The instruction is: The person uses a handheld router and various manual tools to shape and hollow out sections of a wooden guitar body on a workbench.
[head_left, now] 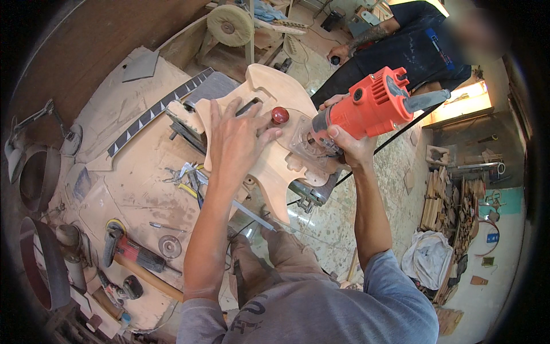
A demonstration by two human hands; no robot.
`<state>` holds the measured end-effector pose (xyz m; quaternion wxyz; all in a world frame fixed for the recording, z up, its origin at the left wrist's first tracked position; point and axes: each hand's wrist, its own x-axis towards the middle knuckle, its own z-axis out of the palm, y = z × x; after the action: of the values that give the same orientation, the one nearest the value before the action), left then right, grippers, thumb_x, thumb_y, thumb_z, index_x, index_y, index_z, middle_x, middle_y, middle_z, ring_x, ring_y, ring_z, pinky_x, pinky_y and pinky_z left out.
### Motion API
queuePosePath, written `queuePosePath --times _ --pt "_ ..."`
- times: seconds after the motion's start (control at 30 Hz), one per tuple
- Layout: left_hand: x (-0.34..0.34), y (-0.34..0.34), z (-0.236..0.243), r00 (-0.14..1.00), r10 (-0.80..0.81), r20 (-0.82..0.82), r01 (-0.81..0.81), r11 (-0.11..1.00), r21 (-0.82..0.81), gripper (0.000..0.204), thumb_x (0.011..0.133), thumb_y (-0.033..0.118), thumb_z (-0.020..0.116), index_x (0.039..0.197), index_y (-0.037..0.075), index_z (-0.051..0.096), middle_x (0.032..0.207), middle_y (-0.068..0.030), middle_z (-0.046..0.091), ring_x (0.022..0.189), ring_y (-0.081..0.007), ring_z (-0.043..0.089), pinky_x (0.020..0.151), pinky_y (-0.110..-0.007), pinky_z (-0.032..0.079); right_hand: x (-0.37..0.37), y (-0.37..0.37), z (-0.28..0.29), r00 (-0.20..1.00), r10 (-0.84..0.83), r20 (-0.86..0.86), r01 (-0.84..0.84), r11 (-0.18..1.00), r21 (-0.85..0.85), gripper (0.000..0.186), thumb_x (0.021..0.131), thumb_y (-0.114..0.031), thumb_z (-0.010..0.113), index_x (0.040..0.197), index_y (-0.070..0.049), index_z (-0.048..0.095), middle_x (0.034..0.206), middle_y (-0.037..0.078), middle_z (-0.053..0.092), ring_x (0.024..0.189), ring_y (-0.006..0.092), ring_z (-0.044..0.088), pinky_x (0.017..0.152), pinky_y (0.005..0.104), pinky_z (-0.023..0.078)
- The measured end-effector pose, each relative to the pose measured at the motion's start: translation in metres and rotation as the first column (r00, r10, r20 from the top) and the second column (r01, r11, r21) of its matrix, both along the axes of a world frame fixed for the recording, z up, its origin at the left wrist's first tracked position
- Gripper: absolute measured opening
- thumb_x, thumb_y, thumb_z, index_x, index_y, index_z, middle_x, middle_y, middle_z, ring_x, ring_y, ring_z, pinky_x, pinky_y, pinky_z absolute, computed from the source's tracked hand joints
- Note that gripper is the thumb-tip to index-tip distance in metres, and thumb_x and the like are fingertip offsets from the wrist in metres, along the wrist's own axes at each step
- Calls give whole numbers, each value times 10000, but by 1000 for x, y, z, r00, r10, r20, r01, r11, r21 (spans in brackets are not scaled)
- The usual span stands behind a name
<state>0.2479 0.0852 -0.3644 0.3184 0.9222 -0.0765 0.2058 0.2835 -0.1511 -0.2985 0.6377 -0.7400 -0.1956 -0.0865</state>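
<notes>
A pale wooden electric guitar body (274, 80) with routed cavities lies raised at the edge of a dusty workbench. My left hand (234, 135) rests flat on it, fingers spread, thumb and forefinger beside a round red knob (280, 115). Just right of the knob, a clear base plate (299, 136) sits on the wood below an orange-red handheld router (369, 106). My right hand (352, 146) is wrapped round the router's lower housing, which tilts up to the right. The cutter's tip cannot be made out. Beneath the body's right side, a clamp or vise (309, 198) partly shows.
On the bench (143, 198) lie a guitar neck (157, 114) with pale inlays, pliers (188, 186), a red angle grinder (137, 252) and sanding belts (40, 261). Another person (409, 46) stands at the far right. A buffing wheel (230, 26) is behind; wood scraps (444, 212) stack at right.
</notes>
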Motion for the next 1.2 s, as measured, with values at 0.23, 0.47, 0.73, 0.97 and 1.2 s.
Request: queuePosePath --times 0.23,0.47,0.73,0.97,1.2 --pt "0 -1 0 1000 9 -9 -9 1000 -6 418 867 492 784 1188 230 841 1342 -117 746 1384 -416 578 1280 -648 189 2 -2 -2 1000 4 15 -3 1000 -6 692 716 -289 964 1257 -24 623 1111 85 725 1006 182 706 901 362 573" --pt "0 1 0 1000 -5 -7 6 1000 20 446 860 513 785 1203 231 835 1361 -120 737 1390 -417 568 1278 -655 189 0 -2 -2 1000 22 13 -22 999 25 680 730 -264 955 1264 -22 611 1110 83 721 988 172 705 880 357 583" --pt "-1 -1 1 1000 -2 16 1 999 48 459 841 527 794 1194 238 838 1351 -116 741 1357 -425 576 1260 -676 203 -2 -10 -3 1000 22 0 -22 999 -23 675 745 -238 938 1283 -17 595 1122 90 723 988 166 706 884 351 586" --pt "-1 0 5 997 -9 -70 14 997 75 485 839 558 790 1227 268 827 1431 -78 704 1410 -399 532 1268 -679 187 -5 -4 1 1000 3 -13 -3 1000 7 656 741 -242 937 1265 -23 610 1118 95 728 978 165 707 876 348 585" --pt "-1 0 5 999 -11 -44 14 998 68 478 841 551 792 1212 253 834 1420 -86 709 1403 -405 535 1260 -689 196 -4 -9 -1 1000 6 -11 -7 999 -43 687 740 -257 943 1289 -24 601 1127 93 727 981 167 707 878 351 588"
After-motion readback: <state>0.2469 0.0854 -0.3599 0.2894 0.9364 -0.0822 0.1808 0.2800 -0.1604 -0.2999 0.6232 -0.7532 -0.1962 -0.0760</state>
